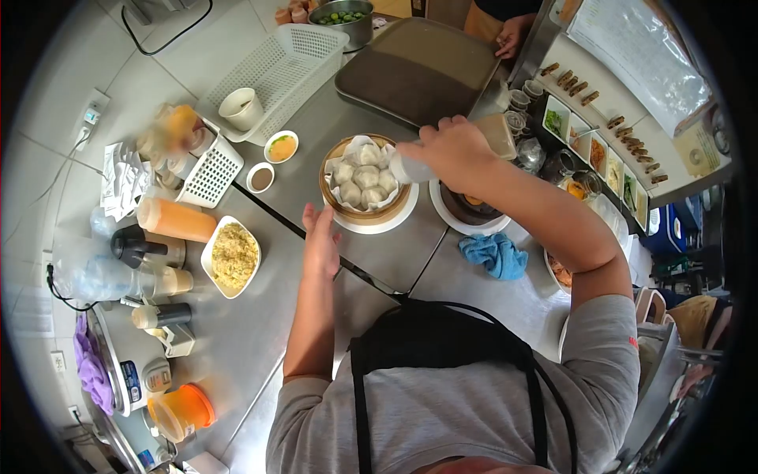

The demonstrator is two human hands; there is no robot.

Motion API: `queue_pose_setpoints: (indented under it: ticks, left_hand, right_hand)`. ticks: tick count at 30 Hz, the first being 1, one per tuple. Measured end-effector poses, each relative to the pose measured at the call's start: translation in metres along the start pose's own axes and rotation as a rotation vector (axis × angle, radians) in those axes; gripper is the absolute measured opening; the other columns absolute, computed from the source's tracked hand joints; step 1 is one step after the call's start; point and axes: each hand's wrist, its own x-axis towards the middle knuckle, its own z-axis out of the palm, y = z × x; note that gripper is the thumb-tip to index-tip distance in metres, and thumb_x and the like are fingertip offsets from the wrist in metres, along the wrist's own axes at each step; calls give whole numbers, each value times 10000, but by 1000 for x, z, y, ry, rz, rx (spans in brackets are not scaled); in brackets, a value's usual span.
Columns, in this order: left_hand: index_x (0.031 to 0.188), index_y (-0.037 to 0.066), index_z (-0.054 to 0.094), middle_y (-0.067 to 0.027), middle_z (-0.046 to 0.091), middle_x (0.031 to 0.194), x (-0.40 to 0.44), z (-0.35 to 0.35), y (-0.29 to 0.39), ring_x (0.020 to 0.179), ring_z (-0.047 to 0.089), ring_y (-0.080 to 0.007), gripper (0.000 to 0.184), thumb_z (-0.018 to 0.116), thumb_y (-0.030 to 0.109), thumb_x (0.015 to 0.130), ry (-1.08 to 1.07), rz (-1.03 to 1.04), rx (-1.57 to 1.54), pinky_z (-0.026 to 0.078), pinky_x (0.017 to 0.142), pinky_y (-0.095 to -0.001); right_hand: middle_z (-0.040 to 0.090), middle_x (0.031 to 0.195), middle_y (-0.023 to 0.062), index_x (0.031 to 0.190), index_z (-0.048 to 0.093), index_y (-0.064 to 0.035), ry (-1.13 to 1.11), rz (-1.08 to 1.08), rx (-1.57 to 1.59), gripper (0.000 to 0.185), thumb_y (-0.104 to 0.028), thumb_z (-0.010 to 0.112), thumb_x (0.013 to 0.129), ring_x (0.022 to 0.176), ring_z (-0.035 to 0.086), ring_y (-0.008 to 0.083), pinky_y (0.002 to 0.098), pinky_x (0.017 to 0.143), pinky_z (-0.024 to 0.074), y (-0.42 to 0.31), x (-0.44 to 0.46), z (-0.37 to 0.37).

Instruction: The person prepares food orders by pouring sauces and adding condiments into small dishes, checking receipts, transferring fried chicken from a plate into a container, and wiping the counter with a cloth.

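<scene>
1. Nearest, along the bottom edge: gray T-shirt [442, 411] under a black apron [442, 340], close against a metal tabletop [292, 332].
2. Near left, on the tabletop: white bowl [208, 259] heaped with crumbly yellow food [235, 257]; just beyond, a bottle [180, 220] with orange contents.
3. Near right, below the raised forearm: crumpled blue cloth [496, 257], next to a second plate [474, 229] (dark contents mostly hidden by the arm).
4. Left hand [320, 235]: released, fingers extended away from the body, just beside the near-left edge of a white plate [367, 228] (contact hard to tell from above).
5. Center, on that white plate: round bamboo steamer [380, 216] with a white paper liner [359, 142] and, clustered inside, pale, rounded dumplings [366, 175] (about seven in sight).
6. Right hand [460, 150]: grasping a translucent container [410, 164], tilted at the steamer's right rim, one end toward the dumplings (fine detail blurred).
7. Beyond, to the left: two small white cups, one of brown sauce [261, 178], one of orange sauce [282, 148] with green bits.
8. Farther right: row of white condiment trays [556, 104].
9. Farther still: long perforated basket [312, 47] and large brown tray [418, 63].
10. Farthest: metal pot [347, 35] of green pieces; another person's hand [515, 35] near the tray's far-right corner.
</scene>
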Motion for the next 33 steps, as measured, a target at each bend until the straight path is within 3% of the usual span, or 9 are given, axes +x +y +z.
queue_pose_setpoints:
  ticks: [4, 7, 10, 11, 14, 19, 26, 31, 33]
  left_hand:
    - [1302, 98, 77, -105, 221, 1290, 5, 1, -11, 1173, 229, -212, 772, 514, 424, 755, -29, -49, -1, 231, 876, -386]
    - [1302, 112, 87, -95, 237, 1275, 5, -3, -12, 1151, 247, -211, 764, 522, 411, 750, -50, -40, -19, 232, 873, -386]
    - [1300, 130, 100, -84, 254, 1263, 1, -14, -9, 1130, 257, -204, 750, 529, 395, 745, -29, -42, -29, 239, 863, -383]
    - [1299, 136, 105, -81, 260, 1259, 1, -15, -9, 1124, 260, -200, 745, 531, 390, 743, -16, -46, -36, 243, 859, -382]
    - [1291, 146, 131, -52, 300, 1220, 7, -16, -16, 1080, 285, -178, 713, 529, 378, 747, -24, -90, -60, 259, 834, -372]
    - [1279, 138, 163, -17, 339, 1162, 8, -4, -15, 991, 334, -171, 685, 531, 377, 753, -73, -54, -17, 294, 777, -359]
    - [1285, 173, 167, -9, 340, 1177, 13, -1, -18, 1007, 329, -179, 704, 552, 385, 735, -51, -79, 61, 297, 757, -339]
    - [1290, 172, 125, -40, 272, 1221, 10, -8, -16, 1069, 312, -251, 727, 549, 391, 741, -65, -139, 42, 347, 746, -398]
    - [1285, 169, 88, -73, 241, 1221, 7, -9, -22, 1009, 393, -314, 737, 552, 369, 749, -79, -188, -17, 416, 687, -440]
  right_hand:
    - [535, 857, 65, 1088, 470, -235, -51, -79, 65, 435, -170, 575, 671, 812, 546, 240, 327, 679, 406, -7, 18, 12]
    - [537, 858, 63, 1065, 487, -231, 55, 46, -3, 422, -153, 583, 662, 812, 547, 240, 328, 676, 406, -5, 36, 17]
    - [541, 869, 60, 1041, 496, -221, -100, 86, -42, 414, -145, 599, 647, 818, 549, 241, 328, 675, 409, 7, 26, 0]
    - [545, 884, 64, 1018, 506, -208, -222, 36, -20, 402, -132, 607, 636, 817, 554, 243, 328, 680, 414, 8, 19, -14]
    - [547, 892, 72, 1003, 509, -199, -201, -93, 125, 390, -125, 607, 634, 807, 558, 243, 331, 683, 419, -4, 13, -8]
    - [546, 896, 70, 1112, 466, -227, -97, 64, 123, 524, -115, 616, 622, 799, 562, 245, 339, 680, 426, 7, 29, 5]
    - [542, 894, 73, 1129, 454, -250, -45, -30, 184, 589, -130, 646, 585, 800, 566, 249, 340, 671, 431, -3, 37, 11]
    - [545, 897, 80, 1128, 452, -255, -294, -80, 164, 610, -136, 659, 567, 798, 572, 246, 346, 650, 442, 10, 14, -6]
    - [545, 902, 77, 1134, 447, -252, -187, -15, 171, 618, -134, 660, 566, 797, 573, 240, 354, 646, 446, 22, 16, 6]
